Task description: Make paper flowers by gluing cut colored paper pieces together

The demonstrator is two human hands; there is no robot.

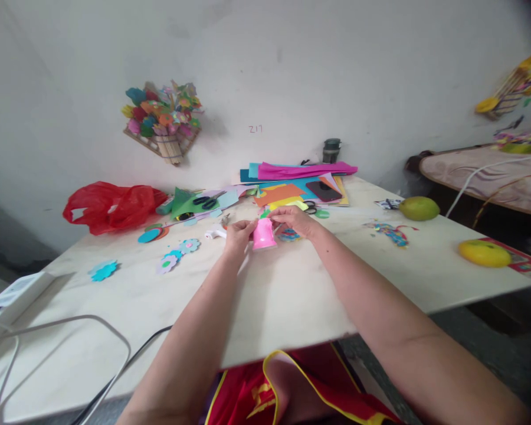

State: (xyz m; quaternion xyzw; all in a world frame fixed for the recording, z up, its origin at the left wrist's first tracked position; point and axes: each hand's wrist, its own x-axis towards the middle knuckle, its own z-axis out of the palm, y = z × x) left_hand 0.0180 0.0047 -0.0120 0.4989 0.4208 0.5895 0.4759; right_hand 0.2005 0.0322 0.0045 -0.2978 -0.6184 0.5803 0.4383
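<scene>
A small glossy pink cup-shaped piece [264, 235], wider at its bottom, is held upright over the middle of the white table. My left hand [239, 236] grips its left side between thumb and fingers. At its upper right edge, the bent fingers of my right hand [295, 219] are closed on the rim. A bit of green shows just behind its top; whether it is attached I cannot tell. Beside my left hand lies a white handled tool [215, 234], partly hidden. Under my right hand, a blue patterned piece [289, 235] is partly covered.
Paper flowers [169, 261] and paper discs [149, 236] lie left, near a red plastic bag [110, 206] and scissors [209, 201]. Coloured sheets [307, 171] and a phone [324, 190] are behind. Mangoes [484, 253] sit right. Cables [92, 317] cross the front left.
</scene>
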